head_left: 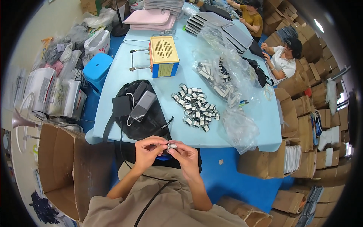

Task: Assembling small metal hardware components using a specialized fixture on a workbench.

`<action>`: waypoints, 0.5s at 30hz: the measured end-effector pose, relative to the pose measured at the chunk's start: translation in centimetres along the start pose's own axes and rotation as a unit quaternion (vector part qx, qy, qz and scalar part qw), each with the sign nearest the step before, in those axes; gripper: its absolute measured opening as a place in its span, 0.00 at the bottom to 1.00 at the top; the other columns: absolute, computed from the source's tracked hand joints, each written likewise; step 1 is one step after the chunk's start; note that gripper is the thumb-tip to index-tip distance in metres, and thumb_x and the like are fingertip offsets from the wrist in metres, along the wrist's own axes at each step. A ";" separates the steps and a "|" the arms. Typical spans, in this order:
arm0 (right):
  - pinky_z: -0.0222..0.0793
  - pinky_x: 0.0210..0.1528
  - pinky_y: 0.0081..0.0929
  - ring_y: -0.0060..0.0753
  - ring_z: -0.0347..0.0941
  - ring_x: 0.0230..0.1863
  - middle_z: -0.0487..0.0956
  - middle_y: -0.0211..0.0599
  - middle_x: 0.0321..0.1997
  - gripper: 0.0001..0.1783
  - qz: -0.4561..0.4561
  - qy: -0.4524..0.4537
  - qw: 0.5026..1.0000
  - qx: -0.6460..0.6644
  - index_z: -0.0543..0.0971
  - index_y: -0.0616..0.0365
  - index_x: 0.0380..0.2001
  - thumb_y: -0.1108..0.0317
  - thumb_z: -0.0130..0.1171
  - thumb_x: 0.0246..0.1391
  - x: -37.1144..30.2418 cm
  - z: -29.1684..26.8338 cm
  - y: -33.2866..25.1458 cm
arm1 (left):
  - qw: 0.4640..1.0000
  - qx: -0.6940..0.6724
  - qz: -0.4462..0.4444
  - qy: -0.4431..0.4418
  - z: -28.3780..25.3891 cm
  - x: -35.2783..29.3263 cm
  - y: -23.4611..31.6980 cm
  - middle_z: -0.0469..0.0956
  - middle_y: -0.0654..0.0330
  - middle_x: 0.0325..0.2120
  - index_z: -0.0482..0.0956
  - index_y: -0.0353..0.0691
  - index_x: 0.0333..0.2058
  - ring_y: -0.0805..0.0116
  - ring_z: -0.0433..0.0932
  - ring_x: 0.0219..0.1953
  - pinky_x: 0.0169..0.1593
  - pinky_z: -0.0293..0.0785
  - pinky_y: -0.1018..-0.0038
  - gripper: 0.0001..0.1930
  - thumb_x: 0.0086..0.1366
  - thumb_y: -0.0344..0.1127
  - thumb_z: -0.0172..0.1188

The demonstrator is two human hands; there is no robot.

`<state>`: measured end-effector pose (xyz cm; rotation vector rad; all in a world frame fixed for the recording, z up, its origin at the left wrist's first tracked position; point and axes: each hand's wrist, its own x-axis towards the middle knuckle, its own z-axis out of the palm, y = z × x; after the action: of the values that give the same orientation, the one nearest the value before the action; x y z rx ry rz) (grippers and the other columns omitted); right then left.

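Both my hands come together just in front of the table's near edge, pinching a small silvery-white piece (pixel 172 146). My left hand (pixel 148 150) has thumb and forefinger closed at its left side. On the other side, the fingers of my right hand (pixel 185 156) grip the same piece. Its exact kind is too small to make out. Beyond my hands, a pile of small white-and-black pieces with thin loops (pixel 196 106) lies on the light blue table (pixel 136 49).
A black mesh bag (pixel 145 130) carries a grey power bank (pixel 144 105) with a white cable. Farther back stands a yellow-and-blue box device (pixel 165 56). Clear plastic bags (pixel 240 125) hold more pieces. An open carton (pixel 75 166) stands at my left; two people (pixel 283 62) sit along the right side.
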<state>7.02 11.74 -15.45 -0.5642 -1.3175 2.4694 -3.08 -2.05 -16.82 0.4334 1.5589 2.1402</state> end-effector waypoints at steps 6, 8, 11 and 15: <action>0.78 0.54 0.25 0.30 0.80 0.48 0.82 0.45 0.49 0.11 -0.033 0.007 0.999 -0.032 0.85 0.69 0.44 0.85 0.65 0.57 0.1 -0.8 1.6 | 0.999 -0.030 0.010 0.033 1.1 -0.5 -0.9 0.80 0.52 0.48 0.83 0.28 0.45 0.76 0.81 0.36 0.37 0.80 0.81 0.11 0.64 0.19 0.67; 0.79 0.50 0.23 0.29 0.79 0.48 0.81 0.45 0.50 0.11 -0.084 0.052 0.994 -0.040 0.85 0.69 0.44 0.84 0.65 0.58 0.0 -0.3 2.2 | 0.994 -0.084 0.027 0.068 1.6 -0.6 -1.3 0.75 0.49 0.55 0.80 0.28 0.48 0.75 0.82 0.40 0.42 0.81 0.78 0.14 0.64 0.19 0.66; 0.79 0.47 0.22 0.27 0.79 0.47 0.80 0.44 0.50 0.10 -0.145 0.104 0.980 -0.084 0.84 0.70 0.45 0.83 0.65 0.60 -0.1 0.7 2.6 | 0.996 -0.028 0.048 0.073 1.7 -1.0 -2.6 0.73 0.49 0.57 0.80 0.29 0.48 0.71 0.81 0.46 0.49 0.81 0.76 0.14 0.64 0.19 0.66; 0.77 0.47 0.19 0.25 0.79 0.47 0.79 0.40 0.51 0.10 -0.185 0.104 0.969 -0.126 0.84 0.71 0.46 0.82 0.62 0.62 -0.1 0.9 3.2 | 0.997 -0.021 0.057 0.045 3.3 -1.5 -2.3 0.74 0.50 0.58 0.79 0.31 0.56 0.64 0.77 0.57 0.57 0.78 0.72 0.20 0.64 0.20 0.66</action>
<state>6.47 9.35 -17.64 -0.5562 -1.5045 1.9060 0.20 0.38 -17.93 0.4271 1.5680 2.3034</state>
